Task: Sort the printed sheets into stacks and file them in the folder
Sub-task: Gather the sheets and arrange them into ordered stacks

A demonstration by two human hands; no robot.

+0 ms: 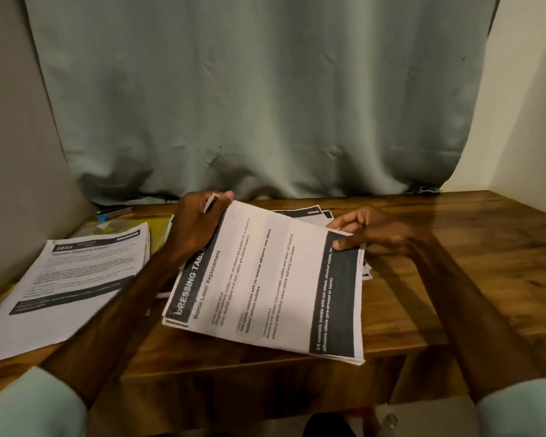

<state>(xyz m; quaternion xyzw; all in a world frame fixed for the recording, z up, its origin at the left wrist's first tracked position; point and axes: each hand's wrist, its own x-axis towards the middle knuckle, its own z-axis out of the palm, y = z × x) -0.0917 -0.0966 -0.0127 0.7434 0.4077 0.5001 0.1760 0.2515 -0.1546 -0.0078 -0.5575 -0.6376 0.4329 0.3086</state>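
Sheaf (265,279) held over the table (473,266)
Left hand (197,227) grips its far edge — right hand (371,231) pinches a corner, thumb on top.

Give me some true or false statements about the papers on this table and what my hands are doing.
1. The left hand and the right hand both grip the "Dressing Table" bundle of sheets. True.
2. The sheet stack at the left is shut inside the yellow folder. False: it lies uncovered, the folder showing past its far edge.
3. A curtain hangs behind the wooden table. True.
4. The held bundle's top sheet is blank. False: it carries printed text and dark bands.
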